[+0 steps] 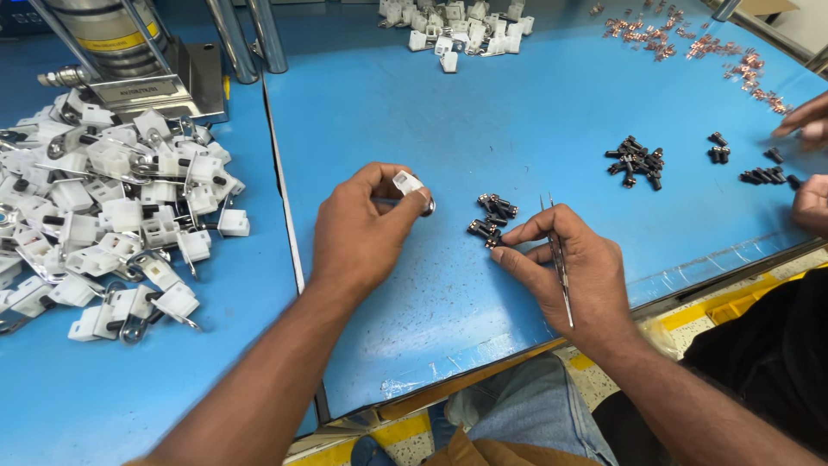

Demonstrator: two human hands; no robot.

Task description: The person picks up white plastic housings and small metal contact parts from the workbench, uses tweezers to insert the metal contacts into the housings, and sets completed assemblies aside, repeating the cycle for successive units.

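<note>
Left hand [362,229] pinches one small white plastic block with a metal ring [408,185], held just above the glossy blue bench [483,112]. Right hand [573,267] grips thin steel tweezers [559,259], fingertips at a small cluster of black screws [492,216]. Heap of white clips [112,216] far left; yellow label band on the steel cylinder [108,34] above it.

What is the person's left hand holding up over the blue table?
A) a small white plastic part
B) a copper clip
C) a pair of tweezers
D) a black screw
A: the left hand pinches a small white plastic part between fingertips and thumb; the tweezers are in the right hand.
</note>
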